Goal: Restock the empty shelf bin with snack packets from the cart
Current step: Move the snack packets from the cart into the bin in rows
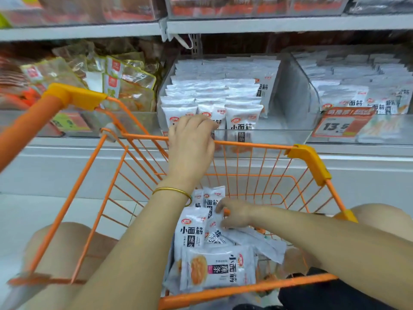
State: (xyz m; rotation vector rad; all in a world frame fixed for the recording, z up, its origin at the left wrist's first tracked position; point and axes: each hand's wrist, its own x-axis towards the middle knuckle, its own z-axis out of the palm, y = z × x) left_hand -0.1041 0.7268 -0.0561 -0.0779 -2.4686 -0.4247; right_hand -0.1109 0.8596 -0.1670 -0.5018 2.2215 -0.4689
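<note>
Our left hand (pixel 192 139) reaches over the cart (pixel 252 145) rim to the shelf bin (pixel 288 95) at 12 o'clock. Its fingers curl onto the top of a front-row packet (pixel 211 114). The bin is mostly filled with rows of white snack packets (pixel 223 86). Our right hand (pixel 234 214), at 5 o'clock from the left, is down in the cart, pinching the edge of an upright packet (pixel 211 201). Loose packets (pixel 220 267) lie at 6 o'clock of it. There is a gold bracelet (pixel 173 190) on the left wrist.
</note>
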